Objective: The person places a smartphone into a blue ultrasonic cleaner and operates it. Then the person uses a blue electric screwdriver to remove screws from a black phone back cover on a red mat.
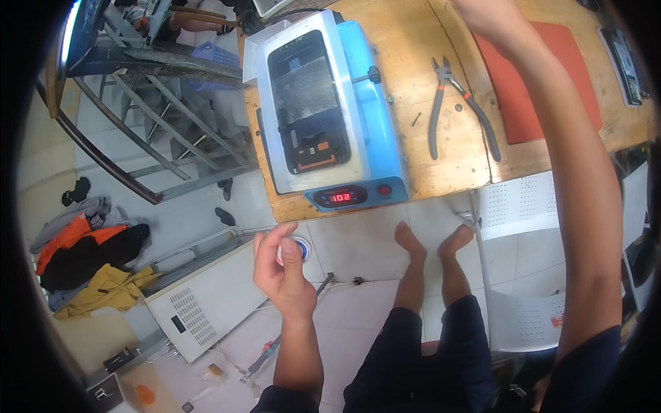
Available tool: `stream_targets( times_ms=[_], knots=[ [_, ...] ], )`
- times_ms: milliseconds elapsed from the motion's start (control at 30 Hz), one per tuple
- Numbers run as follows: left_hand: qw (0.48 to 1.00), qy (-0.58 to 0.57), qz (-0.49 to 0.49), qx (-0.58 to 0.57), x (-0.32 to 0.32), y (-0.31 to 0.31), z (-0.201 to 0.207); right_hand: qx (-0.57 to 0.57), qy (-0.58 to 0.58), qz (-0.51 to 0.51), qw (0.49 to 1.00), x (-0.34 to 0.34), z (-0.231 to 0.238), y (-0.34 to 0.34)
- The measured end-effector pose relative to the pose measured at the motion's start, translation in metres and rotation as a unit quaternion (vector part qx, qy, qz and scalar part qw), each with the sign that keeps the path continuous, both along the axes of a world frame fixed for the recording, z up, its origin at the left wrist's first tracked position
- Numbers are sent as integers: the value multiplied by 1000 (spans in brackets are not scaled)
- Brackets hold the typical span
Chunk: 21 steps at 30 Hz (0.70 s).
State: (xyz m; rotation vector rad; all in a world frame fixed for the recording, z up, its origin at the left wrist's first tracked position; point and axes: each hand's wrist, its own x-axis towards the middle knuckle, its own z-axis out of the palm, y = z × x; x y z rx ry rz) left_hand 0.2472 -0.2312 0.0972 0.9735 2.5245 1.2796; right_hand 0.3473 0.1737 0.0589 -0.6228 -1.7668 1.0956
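Note:
My left hand (284, 272) is raised in front of the wooden workbench, fingers curled around a small round white-and-blue object (300, 249), mostly covered by them; its kind does not show. Just beyond lies a blue heating plate machine (382, 117) with a pale top and a lit red display. A dark phone-sized panel (310, 103) rests on that top, its lower part showing inner parts. My right arm stretches far across the bench, over a red mat (523, 89). The right hand (487, 15) is cut off by the upper edge, so its fingers are hidden.
Cutting pliers (454, 103) with dark handles lie spread between machine and mat. A device with a circuit board (623, 65) sits at the bench's right. A white perforated chair (523, 206) stands below. Metal frames (144, 117) and piled clothes (93, 251) are on the left.

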Motion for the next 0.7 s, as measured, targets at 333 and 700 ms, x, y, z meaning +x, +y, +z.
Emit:
stream_targets(
  times_ms=[333,700],
  knots=[
    [981,-94,164,33,-60,-66,10,-27,0,74,997,-1,-3,-73],
    [954,-266,20,137,-107,-30,4,-56,-65,28,996,65,-18,-47]
  ],
)
